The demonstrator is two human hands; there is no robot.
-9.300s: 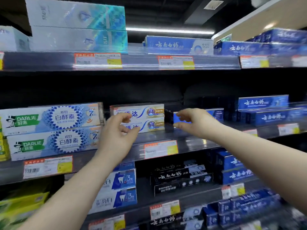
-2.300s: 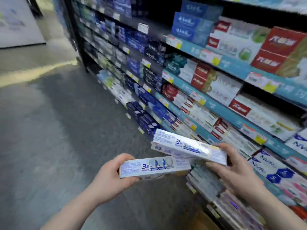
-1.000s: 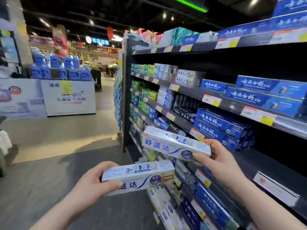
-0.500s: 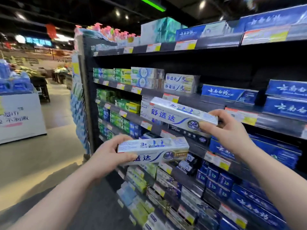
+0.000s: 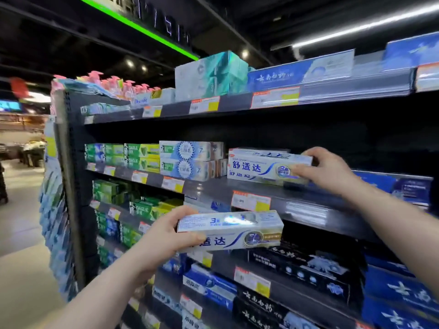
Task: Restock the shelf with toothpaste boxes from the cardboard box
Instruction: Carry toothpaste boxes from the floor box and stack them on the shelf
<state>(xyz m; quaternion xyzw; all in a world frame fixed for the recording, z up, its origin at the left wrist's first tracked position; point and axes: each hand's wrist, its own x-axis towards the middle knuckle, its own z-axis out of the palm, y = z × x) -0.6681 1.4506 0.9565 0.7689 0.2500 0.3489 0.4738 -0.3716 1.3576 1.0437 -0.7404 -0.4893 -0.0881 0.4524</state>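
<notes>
My right hand (image 5: 325, 169) grips the right end of a white and blue toothpaste box (image 5: 261, 166), held level against the boxes of the same kind stacked on the dark second shelf (image 5: 213, 188). My left hand (image 5: 164, 236) holds a second white toothpaste box (image 5: 237, 230) by its left end, lower down and out in front of the shelving. The cardboard box is out of view.
Darlie boxes (image 5: 187, 160) stand just left of the stack; blue boxes (image 5: 392, 186) lie to the right. Black boxes (image 5: 301, 264) fill the shelf below. Price tags (image 5: 250, 201) line the shelf edges. The aisle floor (image 5: 21, 269) opens to the left.
I have turned further toward the shelving. My right hand has lifted its box up and forward to the stack on the second shelf. My left hand keeps its box below.
</notes>
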